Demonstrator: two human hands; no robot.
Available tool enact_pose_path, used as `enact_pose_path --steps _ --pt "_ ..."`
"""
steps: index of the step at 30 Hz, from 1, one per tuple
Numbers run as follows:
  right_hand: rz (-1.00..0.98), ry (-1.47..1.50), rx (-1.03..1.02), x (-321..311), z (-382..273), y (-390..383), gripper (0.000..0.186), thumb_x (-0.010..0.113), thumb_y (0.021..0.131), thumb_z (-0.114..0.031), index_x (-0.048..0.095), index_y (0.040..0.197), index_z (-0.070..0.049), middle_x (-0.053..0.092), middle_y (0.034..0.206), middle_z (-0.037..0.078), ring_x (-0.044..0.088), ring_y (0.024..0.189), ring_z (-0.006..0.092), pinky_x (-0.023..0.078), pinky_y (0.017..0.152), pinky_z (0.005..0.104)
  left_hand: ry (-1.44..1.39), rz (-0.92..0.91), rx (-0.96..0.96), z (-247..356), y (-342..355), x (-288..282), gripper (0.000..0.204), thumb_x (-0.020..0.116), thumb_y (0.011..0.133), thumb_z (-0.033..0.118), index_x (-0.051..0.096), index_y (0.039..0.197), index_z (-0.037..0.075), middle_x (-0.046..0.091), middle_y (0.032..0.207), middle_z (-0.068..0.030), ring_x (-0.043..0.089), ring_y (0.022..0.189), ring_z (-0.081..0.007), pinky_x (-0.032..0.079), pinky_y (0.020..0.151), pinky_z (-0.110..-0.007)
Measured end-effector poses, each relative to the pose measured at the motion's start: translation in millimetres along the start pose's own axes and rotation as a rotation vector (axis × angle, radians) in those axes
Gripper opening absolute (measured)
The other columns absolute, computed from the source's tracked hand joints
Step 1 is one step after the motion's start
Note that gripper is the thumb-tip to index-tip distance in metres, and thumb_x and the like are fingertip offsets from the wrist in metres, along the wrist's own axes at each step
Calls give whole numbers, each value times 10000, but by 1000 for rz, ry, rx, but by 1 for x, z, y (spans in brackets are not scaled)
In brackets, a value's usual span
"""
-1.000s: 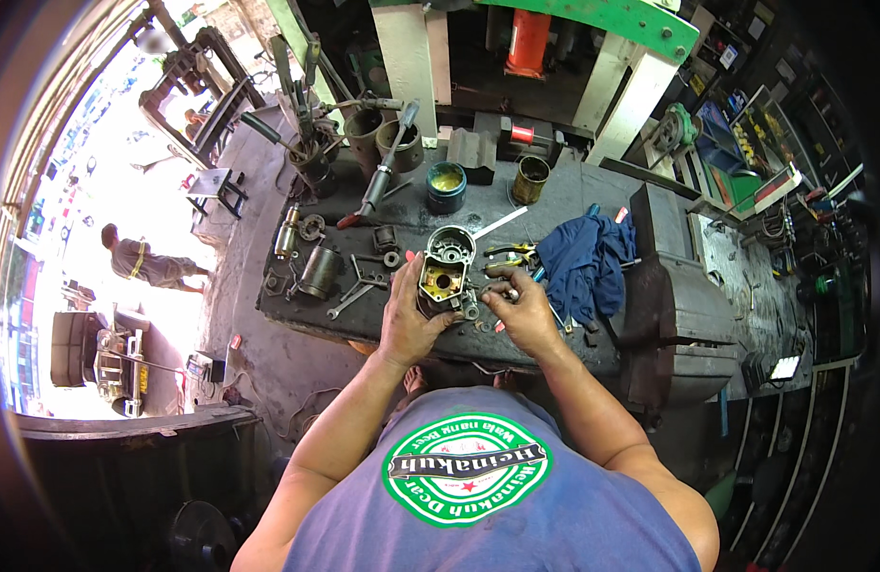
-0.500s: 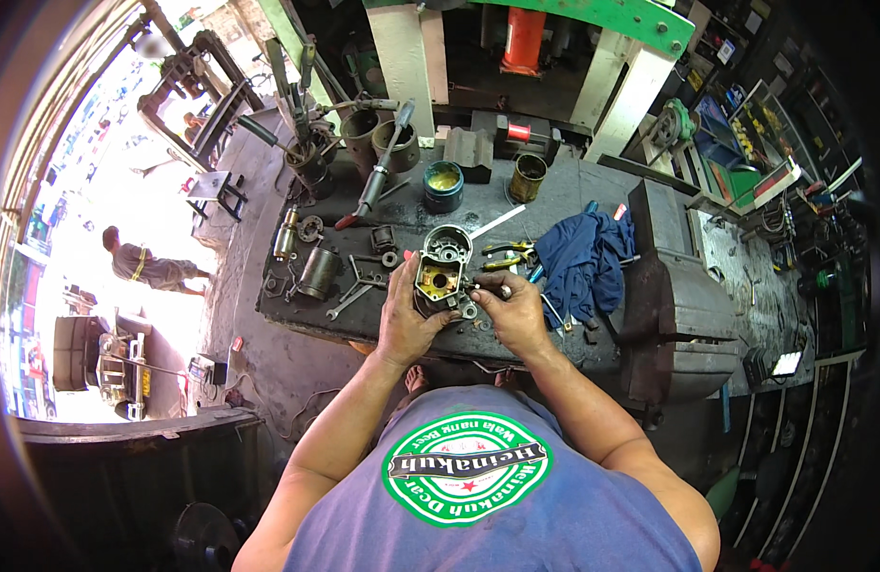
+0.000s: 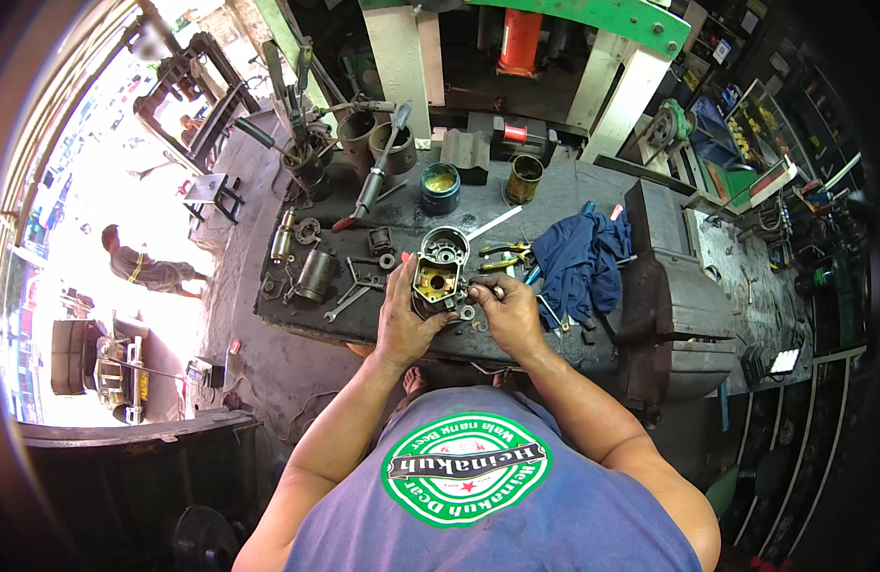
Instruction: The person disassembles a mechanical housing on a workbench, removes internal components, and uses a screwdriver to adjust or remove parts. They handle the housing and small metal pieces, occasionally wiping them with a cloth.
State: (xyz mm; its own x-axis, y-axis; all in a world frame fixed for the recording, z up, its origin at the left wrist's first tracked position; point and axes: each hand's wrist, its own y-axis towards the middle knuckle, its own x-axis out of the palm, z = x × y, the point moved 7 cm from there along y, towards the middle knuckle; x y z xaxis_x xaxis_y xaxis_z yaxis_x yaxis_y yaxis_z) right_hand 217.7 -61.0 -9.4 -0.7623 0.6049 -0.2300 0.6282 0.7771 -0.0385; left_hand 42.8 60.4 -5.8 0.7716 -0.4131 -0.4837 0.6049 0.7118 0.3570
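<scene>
Figure. Dark steel table (image 3: 554, 195) carried the work, stretching beyond both hands. A heavy vise (image 3: 674, 296) stood to the right of the right hand, with a blue rag (image 3: 578, 262) between them. Just beyond the fingers stood a metal motor housing (image 3: 440, 272), upright, open side facing the worker. The left hand (image 3: 402, 319) was closed around its left flank. The right hand (image 3: 507, 315) was pinched shut at the housing's right edge; what it held was too small to tell. A spanner (image 3: 345, 303) lay left of the left hand, loose washers (image 3: 469, 313) between the two. Risk, as judged: small parts rolling off the near edge if the housing tipped.
</scene>
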Motion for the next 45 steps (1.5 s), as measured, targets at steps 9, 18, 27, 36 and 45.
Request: enact_pose_path --steps 9,18,27,36,45 --pt "-90 -132 3 -3 -21 5 179 808 1024 -84 791 1164 26 827 1031 103 764 953 174 604 856 343 -8 6 21 0 0 0 1218 1033 734 426 413 1685 -14 559 1563 -233 568 1457 -394 442 1244 -468" --pt "-2 90 -206 -3 -11 1 180 833 997 -34 800 1158 38 830 1050 111 743 920 145 603 797 315 -8 2 29 1 0 0 1189 1038 737 334 411 1688 -9 553 1571 -226 563 1465 -392 451 1239 -463" --pt "-27 -1 -60 -2 -15 -1 191 782 1068 -129 812 1121 53 831 907 122 734 786 145 588 715 337 -26 8 37 1 0 0 1196 1042 722 282 410 1700 10 543 1590 -213 566 1465 -379 456 1237 -452" --pt "-77 -164 195 2 -1 10 391 678 1132 -322 769 964 18 750 738 77 638 584 142 490 532 338 -30 -6 25 -2 0 0 1226 1034 727 383 400 1713 23 543 1593 -222 553 1477 -396 451 1240 -462" --pt "-231 568 591 14 15 3 380 636 1132 -333 696 931 -16 671 698 65 511 468 121 357 413 288 -18 -8 16 0 1 0 1202 1040 706 298 420 1695 11 542 1610 -225 548 1490 -405 452 1246 -468"
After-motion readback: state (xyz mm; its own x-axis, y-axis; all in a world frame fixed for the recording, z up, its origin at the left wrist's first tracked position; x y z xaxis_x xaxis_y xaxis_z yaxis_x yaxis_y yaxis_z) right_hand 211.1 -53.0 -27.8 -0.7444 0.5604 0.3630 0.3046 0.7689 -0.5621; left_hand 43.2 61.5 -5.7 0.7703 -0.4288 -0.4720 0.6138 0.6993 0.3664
